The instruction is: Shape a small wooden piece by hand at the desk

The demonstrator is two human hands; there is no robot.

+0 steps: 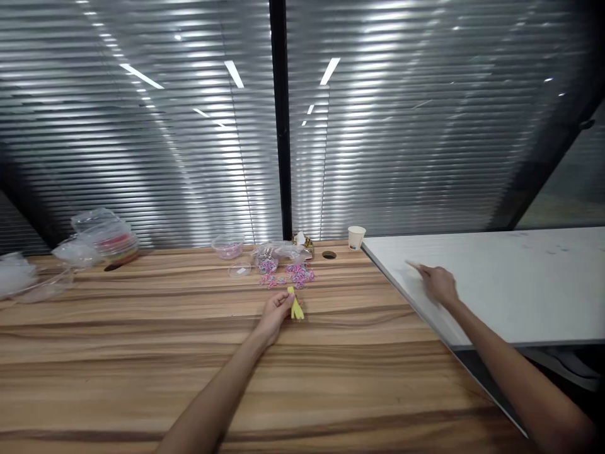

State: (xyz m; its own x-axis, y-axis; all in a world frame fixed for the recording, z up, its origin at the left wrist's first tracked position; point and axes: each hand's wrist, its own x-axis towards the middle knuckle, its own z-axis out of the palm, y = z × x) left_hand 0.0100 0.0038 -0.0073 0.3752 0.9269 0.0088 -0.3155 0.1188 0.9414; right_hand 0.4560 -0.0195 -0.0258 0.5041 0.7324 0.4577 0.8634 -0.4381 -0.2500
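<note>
Slatted blinds (142, 145) behind glass fill the upper half of the view, split at twelve o'clock by a dark vertical post (278, 120) and streaked with reflections of ceiling lights. Below them runs a striped wooden table (118, 353), and at three o'clock a white tabletop (510, 284) butts against it at an angle.

From six o'clock the left hand (274, 312) reaches to the middle of the wooden table, fingers curled narrowly around the upper end of a small yellow piece (295, 306) whose lower end rests on the wood. What the piece is cannot be told at this size. Just beyond it, toward twelve o'clock, lies a scatter of pink and purple clips (295, 275), with a clear bag (276, 253) holding more of them and a small clear bowl (228, 244) at eleven o'clock from the hand.

At three o'clock the right hand (439, 284) lies on the white tabletop near its edge, blurred, with a finger stretched toward ten o'clock; whether it grips anything I cannot tell.

A paper cup (356, 237) stands at one o'clock by the corner of the white top, next to a round cable hole (329, 255). Far off at nine o'clock sit crumpled clear plastic bags (75, 249) and a clear tub with coloured layers (118, 244).
</note>
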